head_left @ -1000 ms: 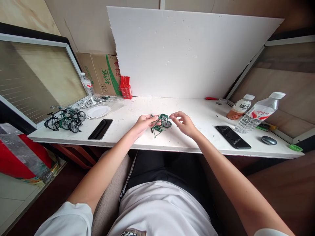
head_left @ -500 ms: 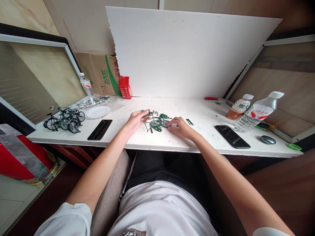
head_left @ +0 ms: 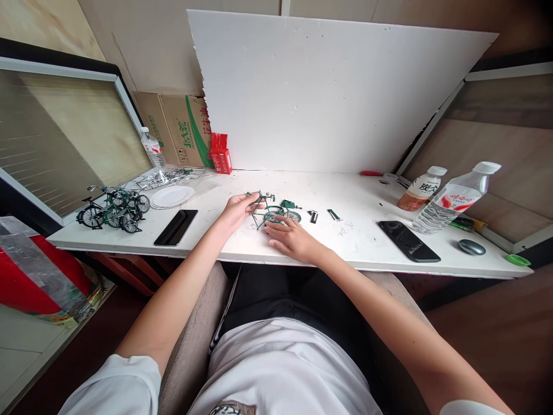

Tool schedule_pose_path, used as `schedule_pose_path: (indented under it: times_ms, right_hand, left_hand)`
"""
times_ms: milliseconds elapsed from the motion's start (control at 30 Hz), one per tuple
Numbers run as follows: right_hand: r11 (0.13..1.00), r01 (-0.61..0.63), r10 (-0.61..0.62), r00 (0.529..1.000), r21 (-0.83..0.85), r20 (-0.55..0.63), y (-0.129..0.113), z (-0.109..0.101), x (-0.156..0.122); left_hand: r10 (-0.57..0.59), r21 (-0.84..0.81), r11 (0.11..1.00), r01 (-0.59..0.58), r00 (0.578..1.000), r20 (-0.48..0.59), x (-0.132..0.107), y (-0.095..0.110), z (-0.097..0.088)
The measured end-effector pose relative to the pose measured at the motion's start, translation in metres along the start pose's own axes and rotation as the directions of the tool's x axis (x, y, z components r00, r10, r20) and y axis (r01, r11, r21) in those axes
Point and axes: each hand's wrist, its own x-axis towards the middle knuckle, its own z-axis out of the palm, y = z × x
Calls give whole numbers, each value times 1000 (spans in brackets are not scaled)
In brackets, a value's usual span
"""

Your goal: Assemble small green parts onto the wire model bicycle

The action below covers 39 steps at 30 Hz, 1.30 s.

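My left hand (head_left: 241, 208) is closed, thumb and fingers pinching a green model bicycle frame (head_left: 259, 208) just above the white table. My right hand (head_left: 290, 237) reaches over the parts beside the frame, its fingers stretched out and somewhat apart. Its fingertips are close to the frame's lower end and hide whatever lies under them. A spoked toy wheel (head_left: 292, 215) shows behind the right hand, with another wheel partly covered. Behind the wheels lies a green bicycle part (head_left: 288, 204). Small dark pieces (head_left: 313, 217) and a slim green piece (head_left: 333, 214) lie to the right.
Several assembled model bicycles (head_left: 113, 208) stand at the left, near a white plate (head_left: 173, 196) and a phone (head_left: 176, 227). On the right are another phone (head_left: 408, 240), a brown drink bottle (head_left: 421, 189), a water bottle (head_left: 458, 199) and a mouse (head_left: 471, 246). A white board (head_left: 337, 98) stands behind.
My right hand has moved left and nearer the table's front edge, from the right-hand wheel to the frame's lower end. Dark pieces now show where it was. My left hand keeps its hold.
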Motion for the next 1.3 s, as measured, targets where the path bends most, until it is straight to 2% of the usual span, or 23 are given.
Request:
schedule_pose_path:
  times_ms: [100,300,367,567,867,1067,1167,1300]
  right_hand:
    - [1000,22,-22,1000,10,13,-3,3,-1]
    - [995,35,-28,996,89,-85,-4,2,2]
    - [994,3,8,994,107,-108,-5,2,3]
    - [980,-198,198,971,13,-136,-1,10,3]
    - [961,-277,273,954,-18,-125,9,15,1]
    - [961,-266,256,960,-79,-111,6,2,4]
    - [953,-303,302,943,11,-141,20,-10,0]
    - [920,-314,372,886,232,-277,46,-21,-10]
  left_hand:
    - [1,0,1000,-1,1000,4,1,1,0]
    - [16,12,1000,-16,1000,14,0,0,-1]
    - [11,37,999,-12,1000,18,-2,0,0]
    - [-50,68,997,47,998,33,-5,2,3]
    - [-145,38,989,141,984,100,-2,-2,1]
    - [-188,23,982,187,974,124,-1,-6,-3]
    - [-193,21,981,192,972,130,-2,-5,-4]
    - [-247,50,969,242,953,174,-6,-1,-3]
